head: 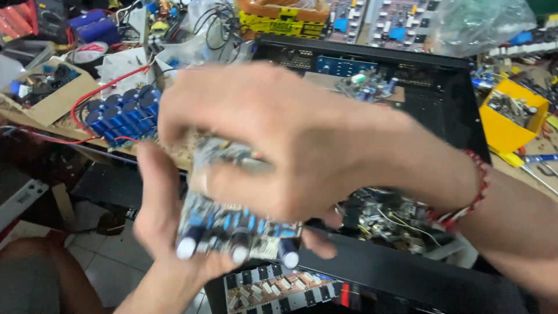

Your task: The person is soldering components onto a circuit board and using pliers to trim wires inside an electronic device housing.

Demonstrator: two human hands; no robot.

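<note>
I hold a small circuit board (232,229) studded with blue capacitors and three knob shafts along its lower edge. My left hand (157,227) cradles it from below and the left, thumb raised beside it. My right hand (273,139) covers its top, fingers curled over the upper edge; a red bead bracelet (474,192) circles that wrist. Both hands are blurred by motion. The board hangs above the front edge of an open black metal chassis (442,110).
Loose wiring and parts (395,218) lie inside the chassis. A bank of blue capacitors (122,113) with red wires sits at left, a cardboard box (55,96) beyond it. A yellow parts bin (514,119) stands right. Another board (279,291) lies below my hands.
</note>
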